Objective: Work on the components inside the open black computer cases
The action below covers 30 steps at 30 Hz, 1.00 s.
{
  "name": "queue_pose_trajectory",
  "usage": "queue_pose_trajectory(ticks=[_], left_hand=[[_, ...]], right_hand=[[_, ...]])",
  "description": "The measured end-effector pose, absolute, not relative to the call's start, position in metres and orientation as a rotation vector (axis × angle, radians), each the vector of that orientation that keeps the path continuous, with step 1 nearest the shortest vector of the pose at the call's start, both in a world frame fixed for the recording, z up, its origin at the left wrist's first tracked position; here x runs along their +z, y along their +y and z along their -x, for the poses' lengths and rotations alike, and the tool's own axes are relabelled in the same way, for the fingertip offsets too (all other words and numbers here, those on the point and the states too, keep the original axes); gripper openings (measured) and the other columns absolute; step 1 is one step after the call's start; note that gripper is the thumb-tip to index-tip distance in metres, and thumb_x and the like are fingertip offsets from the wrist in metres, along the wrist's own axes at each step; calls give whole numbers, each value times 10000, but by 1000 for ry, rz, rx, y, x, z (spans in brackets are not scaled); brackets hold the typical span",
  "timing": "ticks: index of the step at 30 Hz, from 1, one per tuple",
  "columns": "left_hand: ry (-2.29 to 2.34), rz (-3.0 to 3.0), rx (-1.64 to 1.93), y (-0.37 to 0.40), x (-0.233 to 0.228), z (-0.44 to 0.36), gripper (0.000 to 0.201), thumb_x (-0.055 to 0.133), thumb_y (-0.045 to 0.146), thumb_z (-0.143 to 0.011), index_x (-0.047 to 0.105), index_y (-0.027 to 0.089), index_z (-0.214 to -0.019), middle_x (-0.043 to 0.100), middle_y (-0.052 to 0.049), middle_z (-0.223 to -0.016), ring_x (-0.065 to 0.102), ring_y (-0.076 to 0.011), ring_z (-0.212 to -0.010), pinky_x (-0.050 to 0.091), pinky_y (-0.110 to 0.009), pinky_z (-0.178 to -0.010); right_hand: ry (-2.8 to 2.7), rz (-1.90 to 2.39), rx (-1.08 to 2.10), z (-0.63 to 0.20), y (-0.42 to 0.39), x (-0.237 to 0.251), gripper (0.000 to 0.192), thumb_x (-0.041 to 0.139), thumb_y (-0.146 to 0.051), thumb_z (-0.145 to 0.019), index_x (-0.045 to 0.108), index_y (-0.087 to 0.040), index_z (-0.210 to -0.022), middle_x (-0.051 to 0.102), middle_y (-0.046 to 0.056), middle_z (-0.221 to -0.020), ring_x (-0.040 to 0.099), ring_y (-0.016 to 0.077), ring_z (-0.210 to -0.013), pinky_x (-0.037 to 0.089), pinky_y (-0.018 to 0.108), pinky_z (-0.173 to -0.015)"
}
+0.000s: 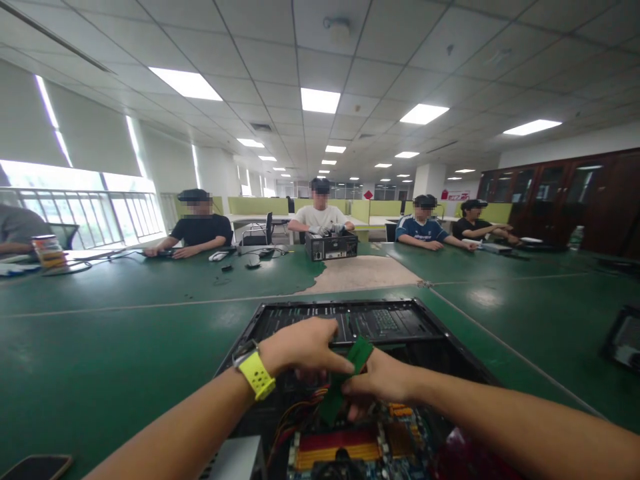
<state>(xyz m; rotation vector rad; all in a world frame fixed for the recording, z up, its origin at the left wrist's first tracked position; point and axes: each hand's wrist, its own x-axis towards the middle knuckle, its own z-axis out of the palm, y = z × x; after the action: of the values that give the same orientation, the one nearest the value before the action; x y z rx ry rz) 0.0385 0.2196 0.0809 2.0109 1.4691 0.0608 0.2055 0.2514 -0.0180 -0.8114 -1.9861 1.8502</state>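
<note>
A circuit board (350,447) with yellow and red slots lies nearest the camera, at six o'clock, inside an open computer case (350,320) on the green table (100,313). Above it both hands meet on a slim green memory card (345,380), held tilted with its top end toward one o'clock. The left hand (300,347), with a yellow watch (256,373) at the wrist, pinches the card's upper part between thumb and fingers; the right hand (383,380) grips the lower part, its fingers closed round the edge. Holding it by the ends likely keeps fingers off the chips and steadies it over the slots. The case walls hem the hands in at nine and three o'clock; only upward is there free room. A phone (35,465) lies at eight o'clock near the table's edge. Other people sit at twelve o'clock, one with another case (331,245).
</note>
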Motion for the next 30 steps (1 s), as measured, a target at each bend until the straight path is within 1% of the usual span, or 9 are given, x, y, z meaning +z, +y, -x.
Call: queue_pose_trajectory(ticks=[3,5,9,13,15,19,23,26,30], left_hand=[[1696,-2441,-136,215,82,-40,595,710,494,-584,552,151,-1043,672,-166,-950,654,-345,-799,530,-453,-666],[1748,-2591,-164,212,82,-43,590,730,491,-565,569,155,-1023,658,-178,-1010,629,-378,-908,522,-478,-735],[1757,-2594,-220,208,83,-48,750,774,531,-481,537,143,-1077,660,-177,-994,638,-369,-875,534,-455,-715],[1714,-2675,-79,204,89,-46,741,718,570,-553,514,135,-1117,665,-160,-961,644,-333,-834,529,-407,-678],[1694,-2676,-190,203,90,-44,665,717,556,-564,571,136,-1059,676,-150,-934,647,-323,-816,525,-394,-671],[1529,-2542,-589,204,84,-45,309,696,403,-655,690,168,-855,709,-109,-838,667,-274,-766,528,-338,-643],[1539,-2474,-748,205,74,-51,289,736,336,-628,714,161,-857,716,-131,-835,675,-283,-763,543,-345,-643],[1559,-2471,-899,202,57,-59,366,778,257,-576,710,128,-912,701,-186,-940,661,-331,-866,548,-390,-715],[1557,-2541,-801,198,26,-79,353,703,208,-657,681,111,-996,669,-215,-1036,633,-340,-959,519,-441,-800]], right_hand=[[-1812,881,1873,-200,243,-18,377,706,-370,-618,599,-100,-858,645,48,-652,617,150,-578,493,273,-583],[-1697,891,1880,-198,239,-16,405,725,-398,-594,610,-91,-832,655,66,-678,627,159,-616,499,289,-621],[-1561,834,1892,-196,238,-18,454,763,-418,-563,626,-96,-852,659,65,-718,623,163,-646,497,309,-648],[-1552,782,1845,-196,240,-22,380,785,-393,-552,621,-110,-745,607,6,-615,552,107,-532,453,244,-549],[-1550,798,1851,-195,238,-21,361,776,-389,-564,613,-112,-728,601,1,-599,537,97,-506,434,227,-516],[-1538,880,1908,-196,234,-16,383,732,-425,-597,608,-114,-781,633,28,-639,576,122,-529,436,225,-497],[-1686,1031,1830,-212,237,-12,342,691,-404,-638,622,-132,-834,642,20,-643,596,137,-566,436,226,-508],[-2148,1161,1502,-230,239,-14,255,657,-349,-670,671,-136,-811,650,25,-664,593,141,-605,446,241,-562],[-2907,1207,422,-229,231,-19,189,599,-251,-694,685,-156,-833,685,87,-835,631,234,-797,472,336,-708]])
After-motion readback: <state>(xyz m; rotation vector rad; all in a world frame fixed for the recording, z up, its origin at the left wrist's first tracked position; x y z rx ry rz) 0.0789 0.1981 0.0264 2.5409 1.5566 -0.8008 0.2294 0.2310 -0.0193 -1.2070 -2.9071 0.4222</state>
